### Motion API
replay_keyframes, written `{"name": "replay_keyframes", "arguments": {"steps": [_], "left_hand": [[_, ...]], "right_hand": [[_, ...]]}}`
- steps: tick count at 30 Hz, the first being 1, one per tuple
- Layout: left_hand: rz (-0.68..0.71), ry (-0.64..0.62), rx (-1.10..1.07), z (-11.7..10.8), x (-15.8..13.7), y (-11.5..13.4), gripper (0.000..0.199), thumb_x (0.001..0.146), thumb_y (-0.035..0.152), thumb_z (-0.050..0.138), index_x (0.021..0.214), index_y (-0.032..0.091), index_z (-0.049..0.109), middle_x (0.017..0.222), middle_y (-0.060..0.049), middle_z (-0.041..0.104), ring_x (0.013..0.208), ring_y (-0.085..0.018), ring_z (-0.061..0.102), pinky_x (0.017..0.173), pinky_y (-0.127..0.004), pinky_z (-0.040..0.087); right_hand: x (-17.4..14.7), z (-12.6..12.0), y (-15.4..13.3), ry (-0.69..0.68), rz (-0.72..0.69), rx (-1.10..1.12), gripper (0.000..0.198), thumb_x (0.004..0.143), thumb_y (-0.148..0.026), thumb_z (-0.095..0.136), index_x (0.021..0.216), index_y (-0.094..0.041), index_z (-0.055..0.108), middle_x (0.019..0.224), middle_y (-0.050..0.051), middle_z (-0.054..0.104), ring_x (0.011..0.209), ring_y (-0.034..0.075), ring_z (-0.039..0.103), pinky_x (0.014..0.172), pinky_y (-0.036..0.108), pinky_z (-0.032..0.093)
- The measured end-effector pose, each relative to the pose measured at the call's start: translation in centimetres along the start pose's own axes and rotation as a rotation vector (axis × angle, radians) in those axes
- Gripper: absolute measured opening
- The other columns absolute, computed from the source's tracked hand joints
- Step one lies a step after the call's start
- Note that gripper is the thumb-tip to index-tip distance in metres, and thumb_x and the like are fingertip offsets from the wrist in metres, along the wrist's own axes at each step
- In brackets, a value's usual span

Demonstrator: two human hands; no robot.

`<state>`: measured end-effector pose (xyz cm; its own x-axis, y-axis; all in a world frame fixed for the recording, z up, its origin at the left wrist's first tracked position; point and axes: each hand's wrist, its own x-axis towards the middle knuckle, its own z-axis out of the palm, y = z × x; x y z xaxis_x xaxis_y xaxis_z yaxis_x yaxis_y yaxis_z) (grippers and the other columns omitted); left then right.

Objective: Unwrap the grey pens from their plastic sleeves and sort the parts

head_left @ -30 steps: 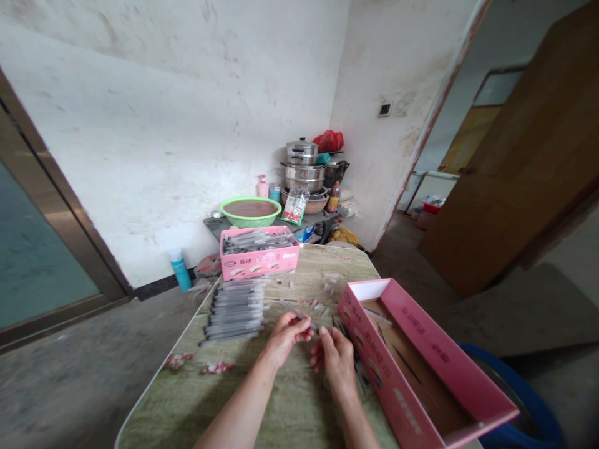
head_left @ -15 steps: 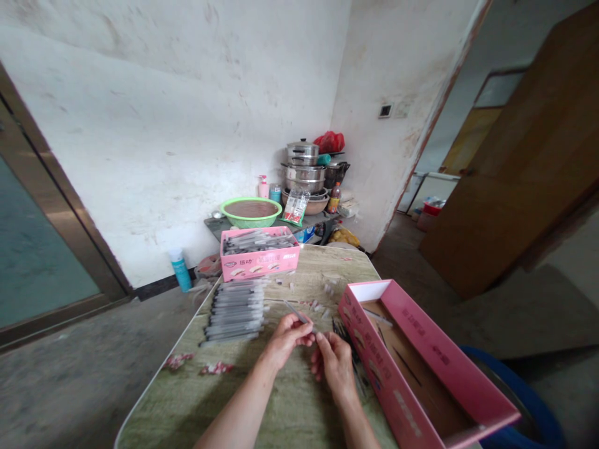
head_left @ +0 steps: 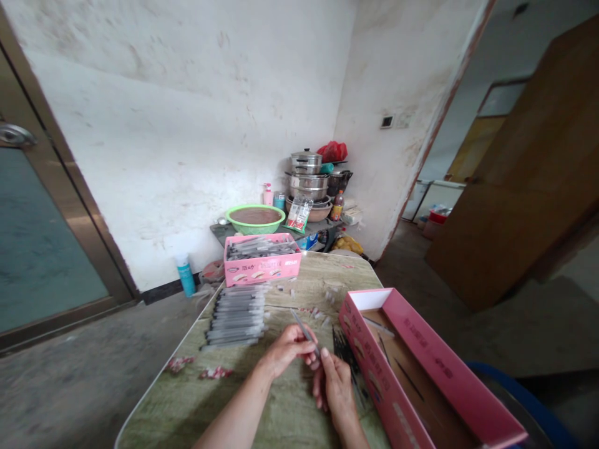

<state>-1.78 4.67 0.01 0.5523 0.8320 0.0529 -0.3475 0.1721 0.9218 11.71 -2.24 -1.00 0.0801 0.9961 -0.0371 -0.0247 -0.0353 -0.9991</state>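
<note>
A slim grey pen [head_left: 300, 324] slants up and away over the middle of the table. My left hand [head_left: 286, 353] is closed around its middle between thumb and fingers. At the pen's lower end, the thumb and forefinger of my right hand [head_left: 337, 380] pinch together; the tip there is hidden. To the left lies a stacked row of grey pens [head_left: 238, 318] with dark ends. Thin black sticks [head_left: 344, 347] are piled just beyond my right hand, and small clear pieces [head_left: 316, 313] are scattered past the fingertips.
A pink box [head_left: 262, 272] full of pens stands at the table's far left. Along the right edge, a long pink box [head_left: 369, 358] holds a few thin sticks. Behind the table [head_left: 276, 405] are a green basin [head_left: 255, 228] and stacked pots [head_left: 306, 182].
The pen has tilted steeper, and both hands are slightly lower in view. My right fingers remain at its near end. The whole view has shifted slightly.
</note>
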Motion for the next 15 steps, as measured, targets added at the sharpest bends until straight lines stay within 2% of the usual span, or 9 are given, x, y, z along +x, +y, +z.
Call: {"name": "replay_keyframes", "arguments": {"steps": [2, 4, 7, 9, 11, 12, 15], "left_hand": [[-0.003, -0.015, 0.059, -0.2, 0.2, 0.2, 0.029, 0.070, 0.026, 0.072, 0.094, 0.013, 0.062, 0.077, -0.006, 0.065, 0.066, -0.016, 0.062, 0.062, -0.027, 0.048], [-0.007, 0.037, 0.201, -0.7, 1.0, 0.5, 0.041, 0.066, 0.021, 0.074, 0.104, 0.015, 0.062, 0.091, -0.009, 0.068, 0.078, -0.020, 0.064, 0.071, -0.031, 0.049], [-0.002, 0.283, 0.646, -1.5, 3.0, 1.2, 0.040, 0.067, 0.016, 0.069, 0.106, 0.013, 0.063, 0.097, -0.012, 0.068, 0.089, -0.024, 0.064, 0.080, -0.035, 0.047], [0.048, 0.445, 1.014, -2.1, 4.8, 1.7, 0.037, 0.072, 0.013, 0.062, 0.109, 0.014, 0.063, 0.104, -0.013, 0.066, 0.100, -0.025, 0.061, 0.090, -0.036, 0.043], [0.107, 0.523, 1.284, -2.8, 6.6, 2.1, 0.042, 0.077, 0.012, 0.055, 0.119, 0.015, 0.058, 0.120, -0.013, 0.060, 0.115, -0.023, 0.053, 0.099, -0.033, 0.036], [0.104, 0.532, 1.366, -3.2, 7.5, 2.2, 0.044, 0.080, 0.011, 0.051, 0.123, 0.015, 0.056, 0.124, -0.012, 0.058, 0.118, -0.022, 0.051, 0.102, -0.031, 0.033], [0.061, 0.549, 1.408, -4.4, 9.3, 2.3, 0.043, 0.081, 0.009, 0.048, 0.123, 0.011, 0.056, 0.121, -0.014, 0.060, 0.119, -0.023, 0.050, 0.106, -0.034, 0.027]], "right_hand": [[-0.1, -0.1, 0.2, 0.068, -0.071, -0.033, 0.050, 0.086, -0.061, 0.043, 0.068, -0.016, 0.054, 0.038, -0.004, 0.049, 0.026, 0.007, 0.037, 0.028, 0.016, 0.023], [-0.1, -0.3, 0.5, 0.198, -0.147, -0.083, 0.047, 0.086, -0.058, 0.047, 0.062, -0.018, 0.050, 0.041, -0.005, 0.047, 0.031, 0.008, 0.038, 0.032, 0.018, 0.027], [-0.1, -0.7, 0.9, 0.380, -0.215, -0.168, 0.046, 0.087, -0.055, 0.046, 0.057, -0.020, 0.043, 0.042, -0.005, 0.043, 0.038, 0.010, 0.041, 0.038, 0.020, 0.032], [0.0, -0.9, 1.2, 0.419, -0.240, -0.221, 0.046, 0.088, -0.054, 0.045, 0.057, -0.021, 0.042, 0.043, -0.005, 0.041, 0.041, 0.011, 0.042, 0.042, 0.020, 0.034], [0.1, -1.0, 1.4, 0.426, -0.263, -0.263, 0.045, 0.089, -0.053, 0.043, 0.057, -0.021, 0.042, 0.044, -0.005, 0.041, 0.043, 0.011, 0.043, 0.045, 0.021, 0.034], [0.1, -0.9, 1.5, 0.428, -0.273, -0.284, 0.045, 0.089, -0.052, 0.043, 0.057, -0.021, 0.042, 0.045, -0.005, 0.042, 0.044, 0.011, 0.043, 0.046, 0.021, 0.034], [0.2, -0.9, 1.8, 0.435, -0.298, -0.327, 0.044, 0.090, -0.051, 0.043, 0.058, -0.021, 0.043, 0.046, -0.005, 0.041, 0.045, 0.011, 0.043, 0.047, 0.021, 0.034]]}}
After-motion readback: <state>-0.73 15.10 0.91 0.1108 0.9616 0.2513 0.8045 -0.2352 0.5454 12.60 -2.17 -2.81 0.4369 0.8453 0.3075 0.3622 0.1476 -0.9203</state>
